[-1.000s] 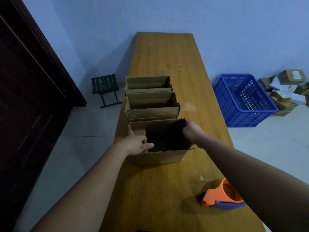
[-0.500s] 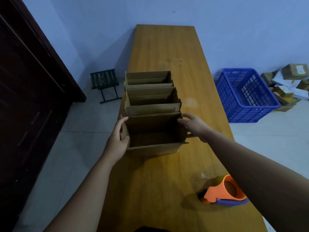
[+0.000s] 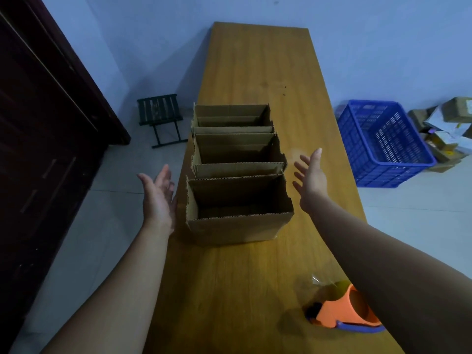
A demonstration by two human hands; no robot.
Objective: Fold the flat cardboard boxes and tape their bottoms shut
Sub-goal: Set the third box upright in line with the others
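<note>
Long yellow-brown wooden table [image 3: 258, 72] against a blue wall [image 3: 153, 34], three open-topped brown cardboard boxes [image 3: 237, 169] in a row along its left side.
Left hand [image 3: 158, 195] and right hand [image 3: 310, 180] hover either side of the nearest box [image 3: 237, 229], palms turned inward, fingers straight and spread, holding nothing. Labels on the cardboard parcels [image 3: 457, 112] far right are too small to read.

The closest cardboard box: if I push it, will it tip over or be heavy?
Probably light: the closest box looks empty and open on top. It would likely slide on the smooth table rather than tip, since it sits wide and low. Its thin walls may bend if squeezed.
</note>
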